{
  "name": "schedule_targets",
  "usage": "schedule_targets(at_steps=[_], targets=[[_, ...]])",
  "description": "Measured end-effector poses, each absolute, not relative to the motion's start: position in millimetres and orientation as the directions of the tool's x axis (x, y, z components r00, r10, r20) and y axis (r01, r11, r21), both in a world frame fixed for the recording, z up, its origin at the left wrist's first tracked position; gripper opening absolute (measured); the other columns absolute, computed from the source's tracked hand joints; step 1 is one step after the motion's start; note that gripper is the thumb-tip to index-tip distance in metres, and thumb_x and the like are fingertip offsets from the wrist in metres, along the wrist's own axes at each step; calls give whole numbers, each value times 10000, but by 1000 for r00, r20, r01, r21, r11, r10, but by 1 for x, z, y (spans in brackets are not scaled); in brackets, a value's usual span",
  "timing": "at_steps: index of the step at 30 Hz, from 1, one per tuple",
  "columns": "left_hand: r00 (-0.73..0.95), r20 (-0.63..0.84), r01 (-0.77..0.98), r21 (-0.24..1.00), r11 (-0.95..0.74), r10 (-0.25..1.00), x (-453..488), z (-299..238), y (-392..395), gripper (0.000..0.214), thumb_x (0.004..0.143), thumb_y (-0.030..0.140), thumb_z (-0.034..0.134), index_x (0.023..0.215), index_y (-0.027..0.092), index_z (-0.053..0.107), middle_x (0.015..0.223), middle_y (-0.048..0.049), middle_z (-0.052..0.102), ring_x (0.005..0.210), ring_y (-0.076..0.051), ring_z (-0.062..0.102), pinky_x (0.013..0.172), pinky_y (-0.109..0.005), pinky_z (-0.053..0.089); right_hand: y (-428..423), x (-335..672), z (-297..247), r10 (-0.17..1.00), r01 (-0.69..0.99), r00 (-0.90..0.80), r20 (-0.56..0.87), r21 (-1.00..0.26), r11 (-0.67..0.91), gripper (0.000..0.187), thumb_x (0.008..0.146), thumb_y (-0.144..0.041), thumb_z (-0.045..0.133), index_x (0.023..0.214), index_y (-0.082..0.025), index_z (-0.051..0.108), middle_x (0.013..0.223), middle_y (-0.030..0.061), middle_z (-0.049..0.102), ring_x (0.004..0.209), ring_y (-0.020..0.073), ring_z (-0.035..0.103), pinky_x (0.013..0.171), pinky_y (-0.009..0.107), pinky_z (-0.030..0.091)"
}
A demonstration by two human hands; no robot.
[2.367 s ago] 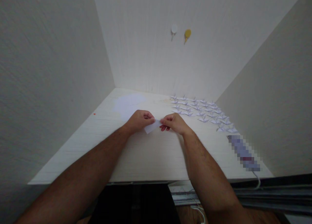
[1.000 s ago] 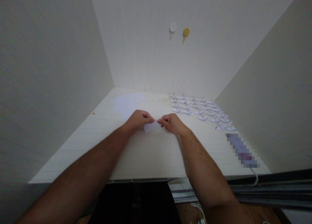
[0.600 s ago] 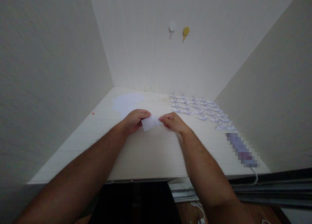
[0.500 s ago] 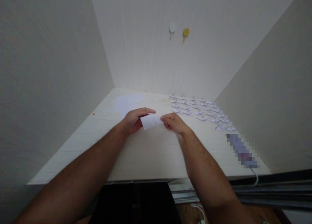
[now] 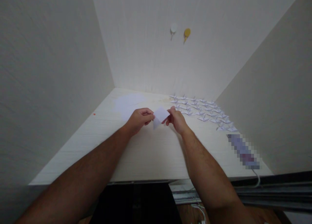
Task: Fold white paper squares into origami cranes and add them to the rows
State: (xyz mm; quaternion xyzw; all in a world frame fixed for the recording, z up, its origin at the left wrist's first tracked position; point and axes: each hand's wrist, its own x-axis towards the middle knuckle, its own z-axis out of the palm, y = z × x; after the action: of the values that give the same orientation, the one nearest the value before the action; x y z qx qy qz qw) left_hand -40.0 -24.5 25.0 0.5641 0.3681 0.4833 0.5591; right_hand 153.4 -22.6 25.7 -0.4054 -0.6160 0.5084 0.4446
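A small folded sheet of white paper (image 5: 162,114) is held up between my hands over the middle of the table, with a flap angled down at its lower left. My left hand (image 5: 142,119) pinches its left corner between thumb and fingers. At the right corner, my right hand (image 5: 175,119) grips the paper, thumb and fingers closed around the edge. Several white folded paper cranes (image 5: 200,112) stand in rows to the right of my right hand. Behind my left hand lie flat white paper sheets (image 5: 128,103).
A white table (image 5: 146,155) is closed in by walls on three sides. A pixelated, blurred-out object (image 5: 243,151) with a cable (image 5: 257,180) lies at the right edge. A white hook (image 5: 173,28) and a yellow hook (image 5: 187,32) are on the back wall. A tiny red bit (image 5: 94,114) lies at left.
The paper has been turned from a slanted rectangle to a diamond-like position with a flap showing. My left hand has moved from cupping its side to pinching a corner; my right fingers have shifted their hold.
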Motion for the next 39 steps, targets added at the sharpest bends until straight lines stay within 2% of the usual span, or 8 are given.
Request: schedule_targets(at_steps=[2,4,7,12,16,21,30,39], targets=[[244,113,31,992,-124,963,-39,26,-26,132,662,247,705,681,136,636,458,46,508,420,-65,387,433,-208,251,-23,155,26,946,71,-273,175,-977,201,514,789,-619,524,775,-128,673,636,52,653,524,120,572,463,211,418],[245,95,151,979,-135,965,-38,28,-28,126,675,254,678,679,131,651,460,37,525,421,-69,400,434,-207,257,-24,156,26,942,192,-285,179,-952,240,349,750,-475,636,771,-128,678,632,35,656,495,105,548,452,200,406],[263,78,252,957,-146,962,-38,31,-30,136,694,256,630,663,128,668,459,23,541,414,-75,411,430,-209,267,-26,155,25,946,335,-274,172,-905,261,248,763,-359,621,731,-121,680,600,28,655,452,85,512,430,187,376],[252,60,312,940,-140,966,-38,34,-31,140,692,237,595,621,134,658,445,16,543,403,-79,410,417,-209,278,-27,153,26,937,352,-301,175,-893,280,234,788,-331,595,750,-122,693,601,30,670,461,81,538,435,171,374],[237,44,294,949,-115,971,-37,33,-31,134,685,229,586,590,144,630,432,15,544,394,-76,398,407,-204,272,-30,152,27,929,323,-319,189,-900,294,230,796,-327,600,767,-126,708,603,28,675,466,81,557,432,166,377],[171,2,262,964,-48,985,-36,31,-29,111,655,193,569,552,157,590,410,16,534,375,-73,387,393,-207,251,-29,147,23,933,197,-299,201,-944,266,256,763,-310,641,947,-162,740,628,18,689,498,101,608,427,177,406],[135,-72,80,995,62,988,-35,28,-27,103,623,197,589,535,166,544,412,27,502,380,-73,412,398,-209,251,-27,142,20,929,41,-304,212,-971,235,135,679,-214,656,772,-165,740,626,4,689,528,103,637,531,219,528],[151,-88,6,996,88,985,-34,26,-27,111,619,209,611,541,167,544,410,30,487,372,-67,383,392,-211,236,-29,142,24,948,64,-263,179,-977,203,136,641,-175,646,734,-171,746,647,0,697,536,105,634,541,229,535]])
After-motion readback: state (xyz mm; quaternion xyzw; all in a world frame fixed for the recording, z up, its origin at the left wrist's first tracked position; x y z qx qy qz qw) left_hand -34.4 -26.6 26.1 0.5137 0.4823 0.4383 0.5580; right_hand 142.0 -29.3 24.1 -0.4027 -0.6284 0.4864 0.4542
